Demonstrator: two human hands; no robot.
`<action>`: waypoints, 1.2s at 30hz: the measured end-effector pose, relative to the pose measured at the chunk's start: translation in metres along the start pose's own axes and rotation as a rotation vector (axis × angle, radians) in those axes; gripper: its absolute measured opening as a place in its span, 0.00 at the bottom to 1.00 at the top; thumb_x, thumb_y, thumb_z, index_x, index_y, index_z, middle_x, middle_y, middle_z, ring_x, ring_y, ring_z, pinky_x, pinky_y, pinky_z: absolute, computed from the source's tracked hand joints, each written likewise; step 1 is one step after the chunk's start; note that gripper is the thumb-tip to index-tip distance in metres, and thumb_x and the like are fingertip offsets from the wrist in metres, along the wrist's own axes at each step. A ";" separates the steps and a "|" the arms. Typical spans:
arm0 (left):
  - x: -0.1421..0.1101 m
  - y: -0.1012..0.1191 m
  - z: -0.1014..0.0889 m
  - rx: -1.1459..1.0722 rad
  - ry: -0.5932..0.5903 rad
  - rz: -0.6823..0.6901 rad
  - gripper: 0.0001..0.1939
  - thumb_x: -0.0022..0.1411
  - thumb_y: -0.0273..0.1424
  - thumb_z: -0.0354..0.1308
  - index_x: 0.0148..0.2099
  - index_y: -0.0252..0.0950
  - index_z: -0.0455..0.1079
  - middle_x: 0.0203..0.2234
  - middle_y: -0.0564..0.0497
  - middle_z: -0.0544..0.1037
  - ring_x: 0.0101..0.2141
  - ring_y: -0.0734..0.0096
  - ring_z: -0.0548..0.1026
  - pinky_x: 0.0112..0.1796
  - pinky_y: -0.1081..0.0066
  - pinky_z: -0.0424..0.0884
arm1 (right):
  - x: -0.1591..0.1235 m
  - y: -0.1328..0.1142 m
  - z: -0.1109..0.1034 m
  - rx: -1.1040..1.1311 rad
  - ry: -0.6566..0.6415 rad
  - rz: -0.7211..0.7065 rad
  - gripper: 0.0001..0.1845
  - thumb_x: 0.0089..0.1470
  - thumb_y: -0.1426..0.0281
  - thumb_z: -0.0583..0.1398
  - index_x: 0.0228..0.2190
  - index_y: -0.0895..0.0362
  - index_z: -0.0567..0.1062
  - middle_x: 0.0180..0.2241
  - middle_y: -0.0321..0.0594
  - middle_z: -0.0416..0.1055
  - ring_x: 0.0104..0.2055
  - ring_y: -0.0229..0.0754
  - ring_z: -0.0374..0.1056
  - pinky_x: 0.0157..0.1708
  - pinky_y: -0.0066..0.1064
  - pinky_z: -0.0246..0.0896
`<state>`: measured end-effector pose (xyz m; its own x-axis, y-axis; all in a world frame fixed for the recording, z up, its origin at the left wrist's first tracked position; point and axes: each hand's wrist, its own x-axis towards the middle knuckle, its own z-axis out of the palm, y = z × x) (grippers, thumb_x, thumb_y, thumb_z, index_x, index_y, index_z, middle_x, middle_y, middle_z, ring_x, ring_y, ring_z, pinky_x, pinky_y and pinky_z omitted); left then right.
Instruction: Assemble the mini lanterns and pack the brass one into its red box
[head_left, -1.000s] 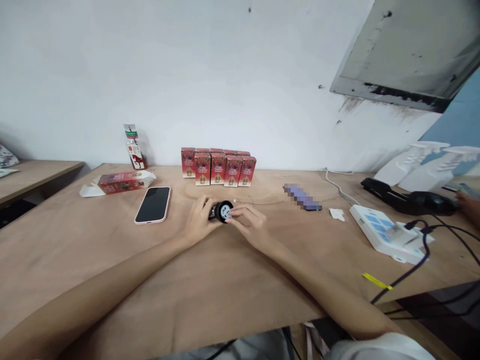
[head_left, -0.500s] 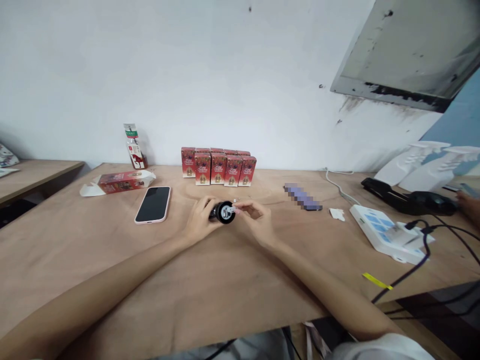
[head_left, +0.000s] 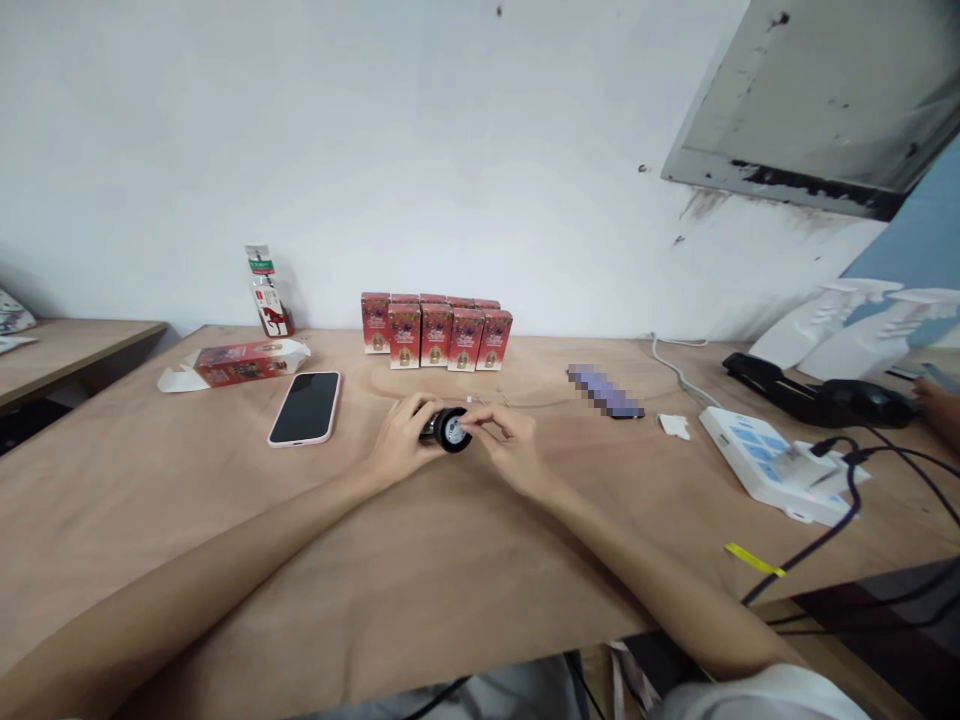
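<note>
My left hand (head_left: 403,435) is closed around a black cylindrical object (head_left: 454,447), held on its side just over the table. Its round end faces me, with a black rim around a pale grey disc (head_left: 453,430) that has small dark details. My right hand (head_left: 511,440) has its thumb and fingertips pinched together at the right side of that disc. The fingers cover whatever is between them, so I cannot make it out. A tiny white bit (head_left: 469,399) lies on the table just behind the hands.
Several small red boxes (head_left: 436,335) stand by the wall. To the left are a phone (head_left: 305,408), an opened red box (head_left: 244,364) and a clear packet (head_left: 269,295). A power strip (head_left: 765,465) with cables, spray bottles (head_left: 817,325) and another person's hand (head_left: 937,405) are right.
My right fingertips have moved slightly left, onto the disc. The small light piece seen at them before is now covered. The black object has barely turned in my left hand.
</note>
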<state>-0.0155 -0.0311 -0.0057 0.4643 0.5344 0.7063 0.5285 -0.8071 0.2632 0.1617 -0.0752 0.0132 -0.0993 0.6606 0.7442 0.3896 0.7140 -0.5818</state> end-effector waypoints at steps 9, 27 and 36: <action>-0.002 -0.002 0.000 -0.013 0.002 0.010 0.17 0.54 0.37 0.60 0.46 0.38 0.68 0.41 0.45 0.72 0.43 0.60 0.71 0.44 0.61 0.67 | 0.000 0.009 0.003 0.102 -0.006 0.099 0.09 0.46 0.64 0.63 0.32 0.53 0.72 0.36 0.38 0.72 0.40 0.41 0.68 0.43 0.35 0.64; -0.001 -0.005 0.002 -0.001 0.068 0.020 0.17 0.53 0.36 0.62 0.44 0.37 0.68 0.40 0.44 0.73 0.42 0.59 0.72 0.42 0.61 0.68 | -0.002 0.019 0.005 0.059 0.022 -0.064 0.06 0.51 0.67 0.61 0.24 0.53 0.76 0.34 0.39 0.72 0.38 0.40 0.70 0.43 0.35 0.64; -0.002 -0.004 0.003 0.062 0.110 0.036 0.15 0.56 0.37 0.60 0.45 0.38 0.69 0.39 0.45 0.74 0.41 0.61 0.72 0.40 0.63 0.68 | -0.007 0.024 0.010 0.029 0.058 -0.077 0.06 0.52 0.68 0.60 0.26 0.53 0.76 0.34 0.38 0.72 0.39 0.39 0.69 0.43 0.33 0.64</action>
<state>-0.0164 -0.0279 -0.0107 0.4052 0.4718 0.7831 0.5573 -0.8065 0.1976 0.1623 -0.0602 -0.0093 -0.0740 0.5898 0.8042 0.3565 0.7687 -0.5310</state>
